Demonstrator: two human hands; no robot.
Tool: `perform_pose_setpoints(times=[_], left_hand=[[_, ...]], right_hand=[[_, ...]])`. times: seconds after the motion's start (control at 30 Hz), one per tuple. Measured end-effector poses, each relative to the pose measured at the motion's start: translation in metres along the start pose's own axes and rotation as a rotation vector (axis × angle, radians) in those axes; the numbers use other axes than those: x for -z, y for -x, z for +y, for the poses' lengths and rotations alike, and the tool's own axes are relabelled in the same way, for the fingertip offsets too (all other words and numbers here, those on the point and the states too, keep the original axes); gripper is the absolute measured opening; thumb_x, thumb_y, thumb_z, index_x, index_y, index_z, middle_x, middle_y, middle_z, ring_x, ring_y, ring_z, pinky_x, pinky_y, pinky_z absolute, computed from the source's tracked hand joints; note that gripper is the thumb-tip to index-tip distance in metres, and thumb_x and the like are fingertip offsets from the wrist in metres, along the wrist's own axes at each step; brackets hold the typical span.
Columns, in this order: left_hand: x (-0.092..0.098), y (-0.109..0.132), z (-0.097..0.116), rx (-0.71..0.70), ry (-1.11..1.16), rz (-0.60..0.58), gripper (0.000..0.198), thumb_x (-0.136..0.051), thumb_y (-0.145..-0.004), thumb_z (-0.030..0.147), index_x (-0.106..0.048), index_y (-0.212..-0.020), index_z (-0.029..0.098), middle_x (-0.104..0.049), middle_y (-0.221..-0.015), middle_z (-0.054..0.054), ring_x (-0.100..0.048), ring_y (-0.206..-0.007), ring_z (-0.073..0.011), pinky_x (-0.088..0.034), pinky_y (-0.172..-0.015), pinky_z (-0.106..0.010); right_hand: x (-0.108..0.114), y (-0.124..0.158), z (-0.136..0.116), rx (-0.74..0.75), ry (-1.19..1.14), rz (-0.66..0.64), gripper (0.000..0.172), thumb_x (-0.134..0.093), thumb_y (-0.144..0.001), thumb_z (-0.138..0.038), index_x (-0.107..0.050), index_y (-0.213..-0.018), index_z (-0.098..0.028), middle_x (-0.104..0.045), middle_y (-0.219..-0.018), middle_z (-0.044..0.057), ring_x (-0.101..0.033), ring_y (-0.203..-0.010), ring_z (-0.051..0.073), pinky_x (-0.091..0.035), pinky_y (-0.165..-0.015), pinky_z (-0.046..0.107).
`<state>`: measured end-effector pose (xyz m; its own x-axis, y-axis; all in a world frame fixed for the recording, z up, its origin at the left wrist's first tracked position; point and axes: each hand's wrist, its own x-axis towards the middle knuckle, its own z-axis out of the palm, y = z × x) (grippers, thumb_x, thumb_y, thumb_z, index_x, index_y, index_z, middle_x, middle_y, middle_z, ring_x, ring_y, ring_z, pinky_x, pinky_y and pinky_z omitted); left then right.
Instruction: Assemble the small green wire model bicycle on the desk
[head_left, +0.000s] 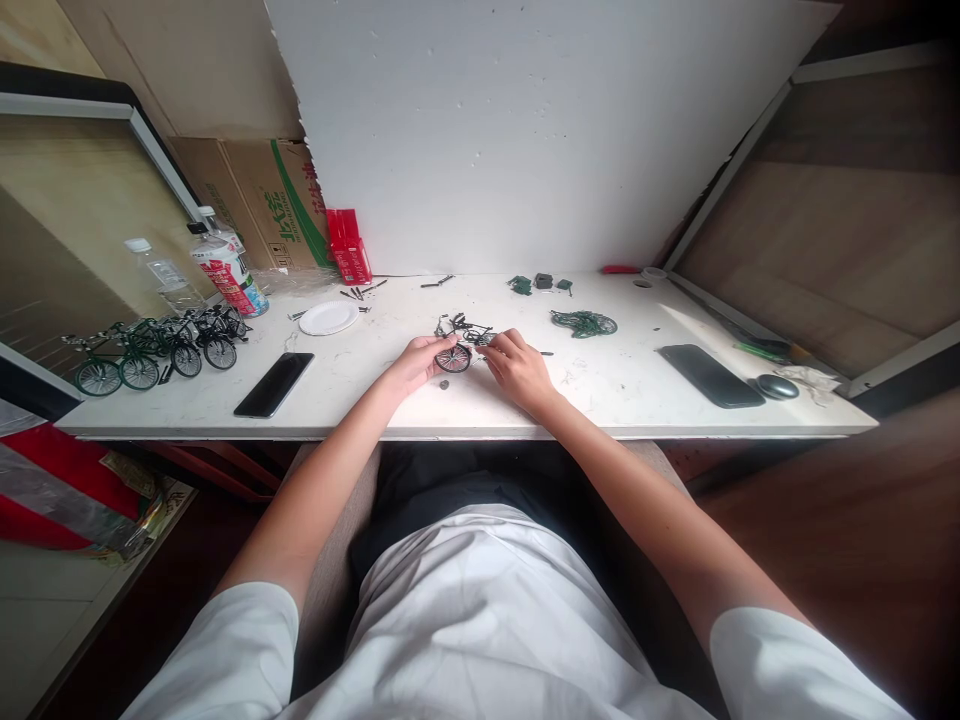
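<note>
A small model bicycle (454, 358) with a black spoked wheel is in the grip of my left hand (417, 364), its thumb and fingers closed at the wheel's left side. Close to the wheel's right side, my right hand (517, 372) has its fingers pinched together; what lies between them is too small to make out. A thin dark stick end (547, 353) shows just past the right hand's knuckles. More dark green and black bicycle parts (476, 335) appear behind the hands, partly hidden. A small dark round piece (444, 385) lies on the table below the wheel.
Several finished-looking model bicycles (142, 370) stand at left, near bottles (225, 275). A phone (274, 385), white plate (328, 318) and red box (349, 247) are left. Green frames (583, 322), a dark flat slab (709, 375) and a mouse (777, 387) are right on the white table (600, 400).
</note>
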<state>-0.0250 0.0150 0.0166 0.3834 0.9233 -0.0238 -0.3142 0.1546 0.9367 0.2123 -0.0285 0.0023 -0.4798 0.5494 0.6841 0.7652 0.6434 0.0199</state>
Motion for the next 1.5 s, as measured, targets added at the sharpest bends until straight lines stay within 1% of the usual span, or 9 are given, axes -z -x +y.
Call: perform_pose_setpoints(times=[0.37, 0.47, 0.6, 0.77, 0.83, 0.93, 1.03, 1.3, 1.5], left_hand=[[-0.0030, 0.0008, 0.0008, 0.017, 0.004, 0.055, 0.027, -0.089, -0.089, 0.023, -0.082, -0.109, 0.006, -0.084, -0.103, -0.015, -0.080, -0.089, -0.0200, -0.065, -0.085, -0.032], [-0.0027, -0.0001, -0.0002, 0.004, 0.022, 0.048, 0.029, -0.090, -0.088, 0.023, -0.082, -0.112, 0.007, -0.085, -0.105, -0.016, -0.080, -0.090, -0.0203, -0.064, -0.086, -0.032], [-0.0023, -0.0007, -0.0014, -0.001, 0.034, 0.040, 0.030, -0.088, -0.089, 0.021, -0.082, -0.115, 0.009, -0.085, -0.103, -0.014, -0.080, -0.090, -0.0197, -0.063, -0.086, -0.031], [-0.0013, -0.0009, -0.0028, 0.008, 0.001, 0.051, 0.035, -0.089, -0.087, 0.020, -0.081, -0.119, 0.009, -0.085, -0.103, -0.014, -0.081, -0.089, -0.0201, -0.061, -0.084, -0.030], [-0.0009, -0.0008, -0.0032, 0.003, -0.005, 0.038, 0.037, -0.089, -0.087, 0.020, -0.081, -0.121, 0.010, -0.085, -0.106, -0.015, -0.081, -0.093, -0.0208, -0.060, -0.086, -0.030], [-0.0011, -0.0002, -0.0033, -0.004, -0.004, 0.022, 0.039, -0.089, -0.087, 0.021, -0.080, -0.124, 0.012, -0.085, -0.109, -0.015, -0.081, -0.094, -0.0207, -0.058, -0.086, -0.031], [-0.0017, 0.0006, -0.0028, 0.002, -0.009, 0.008, 0.041, -0.090, -0.086, 0.022, -0.079, -0.124, 0.012, -0.085, -0.111, -0.016, -0.080, -0.095, -0.0213, -0.058, -0.087, -0.032], [-0.0008, 0.0013, -0.0028, -0.012, -0.030, -0.033, 0.044, -0.090, -0.087, 0.024, -0.078, -0.128, 0.013, -0.084, -0.117, -0.016, -0.080, -0.098, -0.0224, -0.058, -0.086, -0.032], [-0.0015, 0.0018, -0.0021, -0.024, -0.026, -0.047, 0.041, -0.089, -0.087, 0.024, -0.077, -0.126, 0.014, -0.084, -0.120, -0.017, -0.080, -0.102, -0.0231, -0.058, -0.090, -0.032]], right_hand=[[0.0008, 0.0002, -0.0013, 0.054, 0.041, -0.046, 0.033, -0.054, -0.109, -0.008, -0.081, -0.125, -0.017, -0.074, -0.109, 0.015, -0.063, -0.106, 0.030, -0.056, -0.070, 0.040], [0.0001, 0.0010, -0.0015, 0.028, -0.025, -0.009, 0.031, -0.055, -0.111, -0.011, -0.081, -0.125, -0.019, -0.075, -0.110, 0.014, -0.065, -0.104, 0.029, -0.055, -0.069, 0.039], [-0.0022, 0.0014, -0.0008, -0.039, -0.152, 0.090, 0.026, -0.058, -0.112, -0.018, -0.082, -0.120, -0.021, -0.076, -0.106, 0.013, -0.067, -0.100, 0.029, -0.055, -0.069, 0.040], [-0.0038, 0.0006, 0.0026, -0.120, -0.334, 0.155, 0.024, -0.057, -0.111, -0.019, -0.081, -0.115, -0.022, -0.076, -0.106, 0.013, -0.069, -0.102, 0.030, -0.059, -0.081, 0.044], [-0.0038, 0.0002, 0.0043, -0.172, -0.427, 0.146, 0.023, -0.058, -0.109, -0.019, -0.081, -0.113, -0.022, -0.076, -0.105, 0.013, -0.070, -0.102, 0.030, -0.059, -0.082, 0.044], [-0.0039, -0.0005, 0.0065, -0.263, -0.558, 0.115, 0.018, -0.063, -0.107, -0.023, -0.081, -0.109, -0.022, -0.077, -0.104, 0.012, -0.071, -0.100, 0.029, -0.059, -0.077, 0.043], [-0.0046, -0.0012, 0.0077, -0.331, -0.623, 0.099, 0.015, -0.067, -0.105, -0.028, -0.081, -0.107, -0.022, -0.077, -0.105, 0.012, -0.070, -0.096, 0.029, -0.059, -0.076, 0.042], [-0.0048, -0.0018, 0.0074, -0.358, -0.638, 0.061, 0.015, -0.066, -0.105, -0.032, -0.078, -0.104, -0.023, -0.077, -0.106, 0.011, -0.070, -0.095, 0.028, -0.058, -0.080, 0.043], [-0.0046, -0.0014, 0.0083, -0.365, -0.631, 0.044, 0.016, -0.065, -0.105, -0.033, -0.077, -0.105, -0.023, -0.078, -0.107, 0.011, -0.069, -0.093, 0.027, -0.057, -0.080, 0.042]])
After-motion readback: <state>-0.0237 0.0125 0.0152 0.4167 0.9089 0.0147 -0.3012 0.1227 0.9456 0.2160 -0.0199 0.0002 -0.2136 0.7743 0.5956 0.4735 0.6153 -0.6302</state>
